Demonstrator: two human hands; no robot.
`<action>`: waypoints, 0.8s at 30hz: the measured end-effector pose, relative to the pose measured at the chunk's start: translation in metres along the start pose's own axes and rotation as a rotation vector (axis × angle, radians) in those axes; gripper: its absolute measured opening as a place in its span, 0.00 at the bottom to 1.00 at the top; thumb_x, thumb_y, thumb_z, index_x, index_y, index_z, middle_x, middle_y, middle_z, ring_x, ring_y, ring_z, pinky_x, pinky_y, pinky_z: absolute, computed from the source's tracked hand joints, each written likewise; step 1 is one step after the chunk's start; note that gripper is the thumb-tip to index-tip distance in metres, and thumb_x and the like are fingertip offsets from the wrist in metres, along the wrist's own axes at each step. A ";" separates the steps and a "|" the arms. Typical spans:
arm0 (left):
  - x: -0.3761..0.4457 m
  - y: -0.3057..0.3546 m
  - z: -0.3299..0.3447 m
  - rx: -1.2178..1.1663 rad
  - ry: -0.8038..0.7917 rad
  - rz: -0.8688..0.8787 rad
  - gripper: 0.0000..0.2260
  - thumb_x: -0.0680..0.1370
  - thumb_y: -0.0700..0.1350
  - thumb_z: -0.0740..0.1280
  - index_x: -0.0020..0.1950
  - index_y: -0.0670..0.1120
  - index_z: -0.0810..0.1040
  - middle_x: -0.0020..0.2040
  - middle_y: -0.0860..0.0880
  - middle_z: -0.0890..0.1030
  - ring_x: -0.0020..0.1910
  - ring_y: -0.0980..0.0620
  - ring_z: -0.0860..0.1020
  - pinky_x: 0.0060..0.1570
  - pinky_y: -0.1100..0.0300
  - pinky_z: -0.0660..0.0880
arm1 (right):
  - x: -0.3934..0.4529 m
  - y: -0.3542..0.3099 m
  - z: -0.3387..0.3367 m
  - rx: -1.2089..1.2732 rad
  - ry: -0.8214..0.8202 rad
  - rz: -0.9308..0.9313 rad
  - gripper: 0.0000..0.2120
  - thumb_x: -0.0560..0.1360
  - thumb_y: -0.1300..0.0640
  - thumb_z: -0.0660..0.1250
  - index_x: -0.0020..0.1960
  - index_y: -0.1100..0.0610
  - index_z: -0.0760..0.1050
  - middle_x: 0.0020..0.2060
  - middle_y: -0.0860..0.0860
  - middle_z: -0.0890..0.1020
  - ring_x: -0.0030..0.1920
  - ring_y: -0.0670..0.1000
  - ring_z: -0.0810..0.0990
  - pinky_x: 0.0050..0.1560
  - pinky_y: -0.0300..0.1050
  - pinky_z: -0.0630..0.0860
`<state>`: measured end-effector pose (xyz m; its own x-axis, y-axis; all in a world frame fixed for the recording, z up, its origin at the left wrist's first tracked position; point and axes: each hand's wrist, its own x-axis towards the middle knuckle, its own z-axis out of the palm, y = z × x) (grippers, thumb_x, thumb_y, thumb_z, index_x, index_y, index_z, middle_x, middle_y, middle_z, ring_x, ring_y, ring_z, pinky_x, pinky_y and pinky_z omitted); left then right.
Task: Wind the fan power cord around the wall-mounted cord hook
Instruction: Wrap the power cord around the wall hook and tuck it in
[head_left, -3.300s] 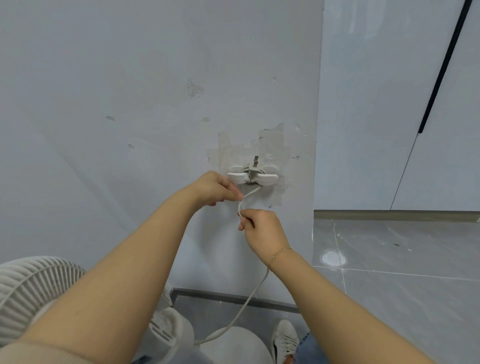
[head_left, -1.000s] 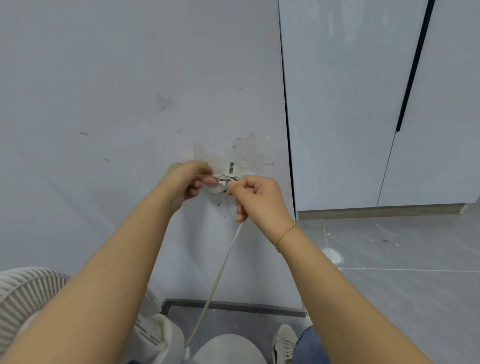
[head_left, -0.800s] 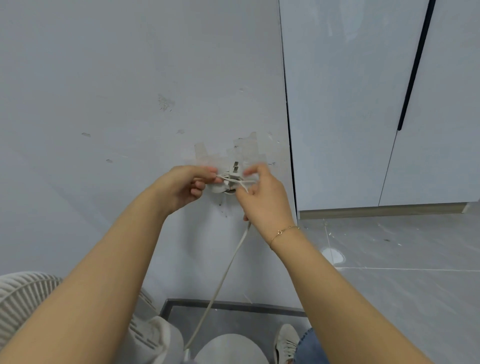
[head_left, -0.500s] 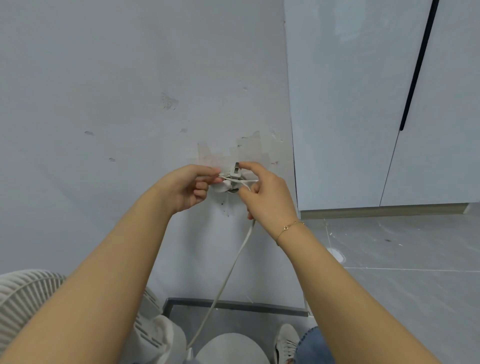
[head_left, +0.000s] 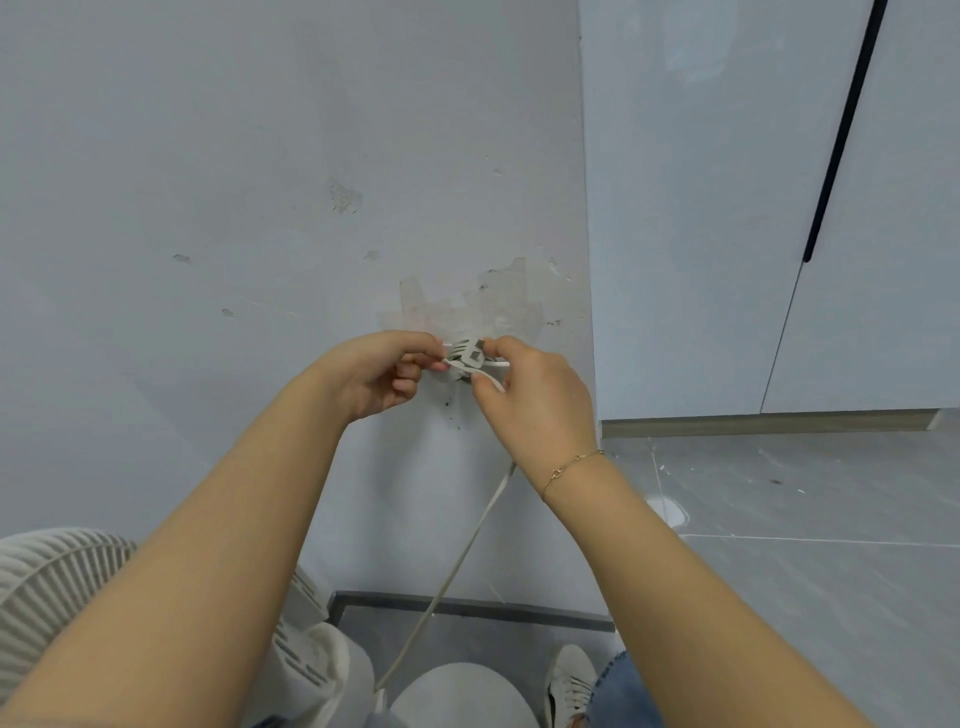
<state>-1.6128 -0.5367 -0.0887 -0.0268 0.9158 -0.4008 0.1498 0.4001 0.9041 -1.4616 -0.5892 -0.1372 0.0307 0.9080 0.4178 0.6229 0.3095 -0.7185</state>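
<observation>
The main risk, as I judged it, was that the cord (head_left: 457, 566) would slip off the hook (head_left: 467, 358) if either hand let the tension go, because the turns there looked loose and the free length pulled down toward the fan (head_left: 47, 587) on the floor. A hard pull could also tear the hook from the wall (head_left: 260, 208), since the patch (head_left: 467, 306) around it looked rough and peeled. The plug (head_left: 474, 352) sat on the hook among the turns and could fall out. The left hand (head_left: 379, 371) was curled, and its thumb and forefinger pinched the left end of the hook or the cord there; I could not tell which. The right hand (head_left: 535, 395) was also curled and gripped the cord just right of the hook, with one strand crossing over its fingers (head_left: 488, 395). From under this hand the cord ran down, slightly slack, to the base of the fan.
</observation>
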 end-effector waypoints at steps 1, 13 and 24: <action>-0.001 0.000 0.000 0.017 -0.005 0.003 0.05 0.75 0.36 0.66 0.41 0.45 0.75 0.27 0.50 0.79 0.20 0.59 0.60 0.19 0.71 0.58 | -0.002 -0.001 0.000 -0.031 0.007 -0.010 0.15 0.76 0.54 0.62 0.62 0.51 0.74 0.48 0.52 0.82 0.48 0.55 0.78 0.38 0.42 0.66; -0.012 -0.014 0.000 0.096 -0.009 0.049 0.09 0.75 0.42 0.68 0.55 0.45 0.80 0.42 0.50 0.80 0.23 0.60 0.65 0.23 0.70 0.63 | -0.012 -0.006 0.001 -0.179 0.000 -0.085 0.15 0.77 0.55 0.58 0.63 0.49 0.74 0.44 0.54 0.82 0.47 0.56 0.77 0.36 0.43 0.63; -0.098 -0.004 -0.027 0.802 0.216 0.218 0.06 0.77 0.43 0.64 0.52 0.46 0.78 0.45 0.50 0.84 0.37 0.54 0.78 0.36 0.63 0.72 | -0.019 -0.015 0.006 -0.191 -0.015 0.028 0.11 0.76 0.58 0.57 0.55 0.55 0.75 0.44 0.54 0.80 0.44 0.57 0.77 0.34 0.43 0.63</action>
<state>-1.6371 -0.6269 -0.0492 -0.0914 0.9886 -0.1200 0.8247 0.1427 0.5472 -1.4760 -0.6094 -0.1380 0.0391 0.9200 0.3900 0.7590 0.2265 -0.6104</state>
